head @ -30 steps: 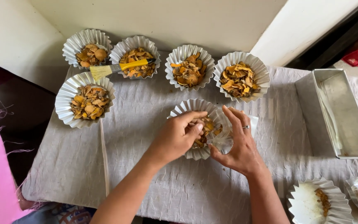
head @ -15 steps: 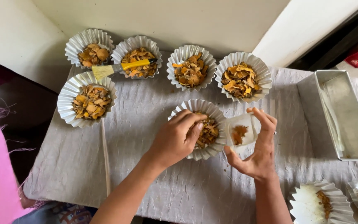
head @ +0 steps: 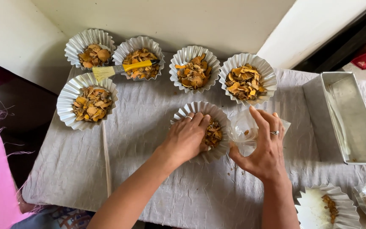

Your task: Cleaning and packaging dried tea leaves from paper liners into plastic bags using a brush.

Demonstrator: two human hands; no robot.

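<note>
My left hand [head: 186,138] rests palm down inside a fluted silver foil cup [head: 217,111] of orange-brown dried chips [head: 213,133], in the middle of the grey cloth [head: 149,140]. My right hand [head: 262,146], with a ring on one finger, grips a small clear plastic bag [head: 242,129] just right of that cup. The bag looks almost empty, with a few crumbs inside.
Several more foil cups of chips sit along the back: [head: 90,53], [head: 141,57], [head: 194,68], [head: 246,83], and one at left [head: 87,105]. A yellow-handled brush [head: 125,68] lies across two. A metal loaf tin [head: 347,116] stands right; a nearly empty cup [head: 323,208] at bottom right.
My right hand drew the bag away from the cup to the right, and the bag has emptied. My left hand moved onto the chips in the cup.
</note>
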